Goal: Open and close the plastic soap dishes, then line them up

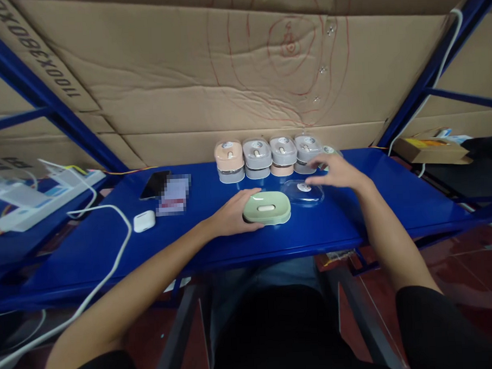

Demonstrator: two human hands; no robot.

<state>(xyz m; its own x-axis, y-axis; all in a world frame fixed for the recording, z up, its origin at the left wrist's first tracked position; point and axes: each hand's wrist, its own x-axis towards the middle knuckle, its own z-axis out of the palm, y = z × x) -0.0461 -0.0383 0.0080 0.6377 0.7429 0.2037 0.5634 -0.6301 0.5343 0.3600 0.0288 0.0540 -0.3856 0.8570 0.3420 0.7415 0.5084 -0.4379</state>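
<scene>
My left hand (238,213) grips the left end of a green oval box (267,206), its thumb at the near side and its fingers at the far side. The box rests on the blue table and has a small cream oval piece in the middle of its top. My right hand (335,171) is open, fingers apart and pointing left. It is over or just behind a clear plastic lid (311,195) with a round sticker. Behind it, another green piece (330,150) is partly hidden by the hand.
Along the cardboard wall stand stacked boxes with clear lids: a peach one (229,155) at left, then several grey ones (256,154). To the left lie a dark phone (154,185), a blurred-out card (175,194), a white earbud case (144,221) and a white cable (124,241).
</scene>
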